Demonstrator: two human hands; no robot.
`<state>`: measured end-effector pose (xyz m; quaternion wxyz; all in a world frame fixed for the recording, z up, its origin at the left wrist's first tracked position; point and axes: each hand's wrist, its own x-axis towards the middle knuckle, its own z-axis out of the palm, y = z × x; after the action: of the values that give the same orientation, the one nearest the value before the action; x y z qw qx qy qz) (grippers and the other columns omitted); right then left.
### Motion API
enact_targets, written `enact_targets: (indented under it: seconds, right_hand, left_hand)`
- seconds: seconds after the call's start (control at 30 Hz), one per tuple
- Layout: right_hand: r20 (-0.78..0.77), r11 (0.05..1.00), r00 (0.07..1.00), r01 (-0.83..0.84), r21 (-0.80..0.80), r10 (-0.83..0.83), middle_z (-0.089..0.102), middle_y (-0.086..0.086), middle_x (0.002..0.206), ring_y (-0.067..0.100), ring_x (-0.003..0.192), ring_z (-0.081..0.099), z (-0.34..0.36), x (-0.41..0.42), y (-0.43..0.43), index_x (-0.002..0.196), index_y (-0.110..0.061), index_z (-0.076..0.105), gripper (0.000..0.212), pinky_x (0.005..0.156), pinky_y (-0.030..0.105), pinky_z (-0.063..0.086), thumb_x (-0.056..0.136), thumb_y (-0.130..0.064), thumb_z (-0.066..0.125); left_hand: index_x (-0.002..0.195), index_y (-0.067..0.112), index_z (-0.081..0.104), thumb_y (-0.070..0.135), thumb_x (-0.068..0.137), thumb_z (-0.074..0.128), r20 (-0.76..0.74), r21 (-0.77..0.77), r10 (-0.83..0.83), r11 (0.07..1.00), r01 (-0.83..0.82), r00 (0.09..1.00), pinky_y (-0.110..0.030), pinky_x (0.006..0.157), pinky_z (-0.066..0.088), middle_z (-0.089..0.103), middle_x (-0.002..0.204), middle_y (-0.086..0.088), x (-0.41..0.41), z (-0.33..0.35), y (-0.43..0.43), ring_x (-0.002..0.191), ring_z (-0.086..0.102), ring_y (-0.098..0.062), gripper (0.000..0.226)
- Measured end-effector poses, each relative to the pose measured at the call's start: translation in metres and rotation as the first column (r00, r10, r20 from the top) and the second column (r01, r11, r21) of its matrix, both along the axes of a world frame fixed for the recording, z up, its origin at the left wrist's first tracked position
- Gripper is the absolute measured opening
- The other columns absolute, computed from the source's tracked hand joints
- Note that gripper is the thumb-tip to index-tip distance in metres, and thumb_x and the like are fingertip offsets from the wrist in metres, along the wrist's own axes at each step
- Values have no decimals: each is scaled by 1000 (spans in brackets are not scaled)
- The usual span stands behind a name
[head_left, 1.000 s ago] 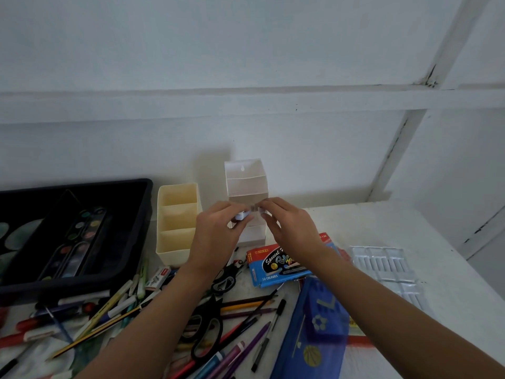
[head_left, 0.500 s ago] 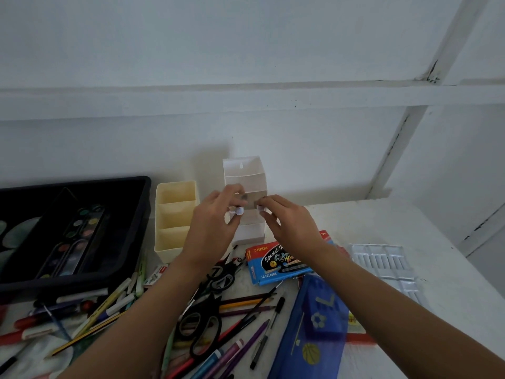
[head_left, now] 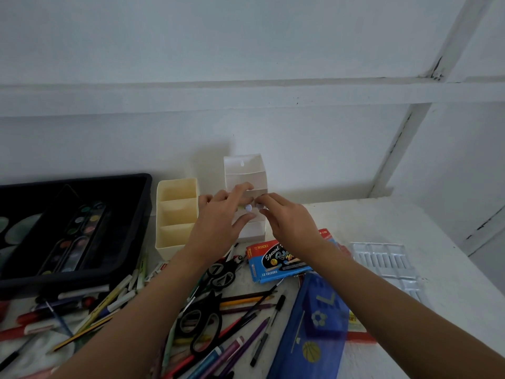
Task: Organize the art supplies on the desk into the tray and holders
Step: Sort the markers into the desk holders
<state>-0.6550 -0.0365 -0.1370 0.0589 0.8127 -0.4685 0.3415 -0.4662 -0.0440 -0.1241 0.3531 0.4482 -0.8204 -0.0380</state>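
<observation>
Fingers (head_left: pixel 273 201) of the right hand (head_left: pixel 289 222) curled, tips pinched on a small pale piece (head_left: pixel 259 205). Fingers (head_left: pixel 235 191) of the left hand (head_left: pixel 218 222) spread, nearly straight. A second pale bit (head_left: pixel 248 208) sits between forefinger and thumb; gripped or not, cannot tell. Both hands nearly meet in front of the white holder (head_left: pixel 244 170), at its middle tiers. Just left of it, the cream holder (head_left: pixel 177 212) with three compartments. Far left, the black tray (head_left: pixel 82 274) with a paint palette (head_left: pixel 73 236) inside. Near side of the tabletop (head_left: pixel 382 220): scissors (head_left: pixel 202 324), loose pencils (head_left: pixel 246 300), crayon box (head_left: pixel 278 262), blue pencil case (head_left: pixel 314 324), clear plastic insert (head_left: pixel 379 258).
</observation>
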Motion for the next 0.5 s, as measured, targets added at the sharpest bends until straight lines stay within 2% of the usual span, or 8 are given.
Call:
enact_targets:
  seconds: [0.1,0.17,0.23,0.33,0.4,0.5]
  right_hand:
    - [28,1000,1000,2,13,-2,70,5,104,22,68,64,-1,0,1,112,-8,65,17,53,34,54,95,-6,62]
    - [53,1000,999,9,25,-10,70,4,107,22,72,66,-3,1,1,114,-9,65,18,57,35,56,97,-8,60]
    - [71,999,997,25,38,-27,71,4,109,23,77,67,-4,1,1,115,-9,65,19,61,37,57,98,-10,58]
    - [106,997,993,44,58,-50,71,5,109,23,85,67,-5,3,1,117,-10,65,20,68,39,59,99,-10,57]
    - [142,997,989,42,70,-52,72,4,107,22,84,67,-7,5,1,116,-12,65,19,68,39,59,99,-11,57]
    - [184,995,982,34,91,-50,72,1,105,20,83,67,-8,7,1,115,-14,66,18,67,38,58,100,-14,56]
  left_hand:
    - [116,23,63,41,90,74,-155,-103,46,993,-62,987,-43,90,41,68,104,13,8,-4,4,95,59,-14,34]
    - [113,21,64,44,84,78,-286,-82,92,989,-120,954,-44,89,47,60,108,7,12,-7,6,100,54,-14,39]
    - [128,24,56,48,80,80,-383,69,144,990,-127,913,-43,96,50,49,124,6,14,-9,9,114,50,-15,58]
    - [149,40,34,52,83,77,-398,259,104,966,3,911,-49,116,38,28,155,11,16,-8,3,146,29,-13,79]
    - [153,48,22,53,85,75,-384,322,55,944,77,922,-53,120,32,15,164,14,17,-5,-6,153,15,-8,87]
    - [155,54,12,49,86,75,-432,403,-13,892,206,902,-52,118,34,22,164,18,15,-4,-16,150,27,-9,94]
